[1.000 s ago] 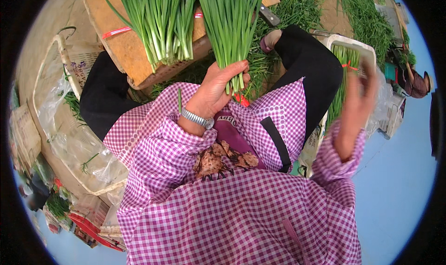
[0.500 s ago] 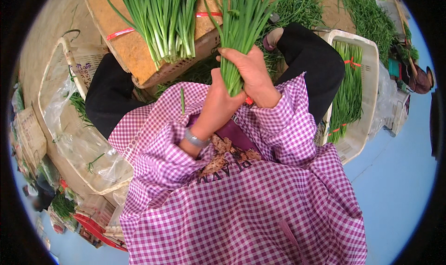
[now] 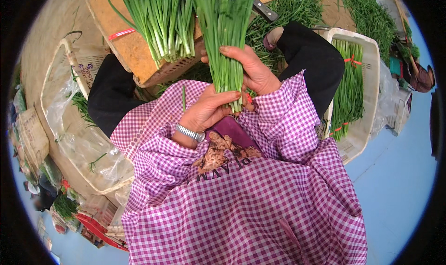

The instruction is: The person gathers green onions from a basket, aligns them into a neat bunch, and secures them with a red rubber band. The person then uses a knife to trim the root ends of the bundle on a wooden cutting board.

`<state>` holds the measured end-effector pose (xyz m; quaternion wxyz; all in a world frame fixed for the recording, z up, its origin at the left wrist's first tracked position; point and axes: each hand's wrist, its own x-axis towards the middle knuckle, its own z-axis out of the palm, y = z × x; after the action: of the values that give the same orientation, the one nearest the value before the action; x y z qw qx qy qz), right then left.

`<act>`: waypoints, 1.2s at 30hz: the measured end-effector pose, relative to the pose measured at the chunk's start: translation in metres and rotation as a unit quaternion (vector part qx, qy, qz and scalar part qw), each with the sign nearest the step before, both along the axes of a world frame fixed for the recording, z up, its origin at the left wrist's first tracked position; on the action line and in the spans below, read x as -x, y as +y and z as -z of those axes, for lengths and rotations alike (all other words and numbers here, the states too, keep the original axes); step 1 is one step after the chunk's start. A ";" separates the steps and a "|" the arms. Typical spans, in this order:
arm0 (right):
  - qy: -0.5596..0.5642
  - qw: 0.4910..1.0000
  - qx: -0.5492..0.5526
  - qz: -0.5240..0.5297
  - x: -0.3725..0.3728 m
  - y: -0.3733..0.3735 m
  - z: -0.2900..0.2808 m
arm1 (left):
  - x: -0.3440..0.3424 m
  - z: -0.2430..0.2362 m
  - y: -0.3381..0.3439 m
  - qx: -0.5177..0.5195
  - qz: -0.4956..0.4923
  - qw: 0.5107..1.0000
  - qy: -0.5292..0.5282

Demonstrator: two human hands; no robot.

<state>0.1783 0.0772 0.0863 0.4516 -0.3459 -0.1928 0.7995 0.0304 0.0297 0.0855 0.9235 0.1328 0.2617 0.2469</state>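
Observation:
Between my two hands I hold a bunch of garlic chives [image 3: 225, 37] upright over my lap, pale cut ends down. My right hand [image 3: 253, 69] is wrapped round the bunch at its middle, thumb across the front. Lower down, my left hand [image 3: 209, 109], with a metal watch [image 3: 190, 132] at the wrist, grips the stem ends, its thumb lying across them. A second pile of garlic chives [image 3: 160, 23] lies on the wooden board [image 3: 123, 46] ahead, its pale ends toward me. A red tie [image 3: 121, 34] lies on the board beside that pile.
A knife [image 3: 265, 10] with a dark handle lies at the board's right. On the right, a white crate [image 3: 369, 93] holds tied chives [image 3: 347, 88]. Another crate [image 3: 65, 162] at left contains clear plastic film. Loose greens [image 3: 297, 14] spread over the ground ahead.
The bunch has shifted left and upward, so its stem ends show. My left hand has moved down to those ends. The knife handle, hidden before, has come into view.

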 end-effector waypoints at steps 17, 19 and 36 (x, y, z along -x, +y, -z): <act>-0.339 0.941 -0.019 0.006 -0.012 -0.059 -0.028 | 0.007 0.008 0.002 0.053 0.004 0.999 0.007; -0.397 0.917 -0.043 -0.002 -0.016 -0.063 -0.019 | 0.006 0.011 0.002 0.048 0.003 0.999 -0.012; -0.577 0.789 -0.148 0.152 0.004 0.008 -0.009 | 0.006 0.014 -0.001 0.093 -0.003 0.995 0.021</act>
<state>0.1743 0.0854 0.0951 0.4174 -0.6966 -0.4782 0.3344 0.0243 0.0285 0.0715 0.9254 0.0511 0.3029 0.2218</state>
